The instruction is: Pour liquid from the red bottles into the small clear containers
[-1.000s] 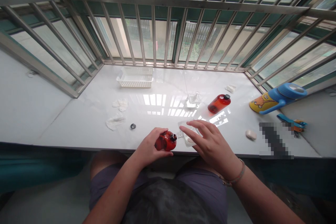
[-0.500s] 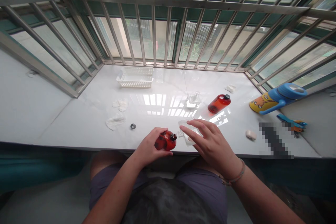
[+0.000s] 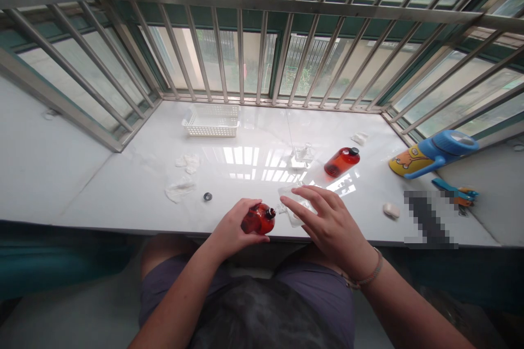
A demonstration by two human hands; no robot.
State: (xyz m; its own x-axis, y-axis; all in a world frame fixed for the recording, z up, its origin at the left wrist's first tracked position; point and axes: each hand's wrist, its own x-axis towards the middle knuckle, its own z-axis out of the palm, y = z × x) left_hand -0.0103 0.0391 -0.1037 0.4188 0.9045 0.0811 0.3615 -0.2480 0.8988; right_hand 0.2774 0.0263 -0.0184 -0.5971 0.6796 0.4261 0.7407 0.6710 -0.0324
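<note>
red bottle [image 3: 258,220] is near the front edge of the tabletop [image 3: 139,196], tilted, its open dark mouth turned to the right. the left grip [image 3: 231,229] is wrapped around its body and grasps it firmly.

just beside this mouth is the neck of a clear bottle [image 3: 291,218]; if they touch, i cannot tell. the right grip [image 3: 329,221] has its fingers spread over the clear bottle; the thumb is mostly hidden, so i cannot tell if it grasps or only steadies it.

over the last second almost nothing has changed: both grips and both bottles have kept their places. in my judgement, this means the work remains at the same point, and such stillness serves to keep the two openings aligned. whether liquid flows is too small to see.

farther out, a loose cap [image 3: 208,196] lies to the left, and the other red bottle [image 3: 340,163] stands capped beyond the right grip.
</note>
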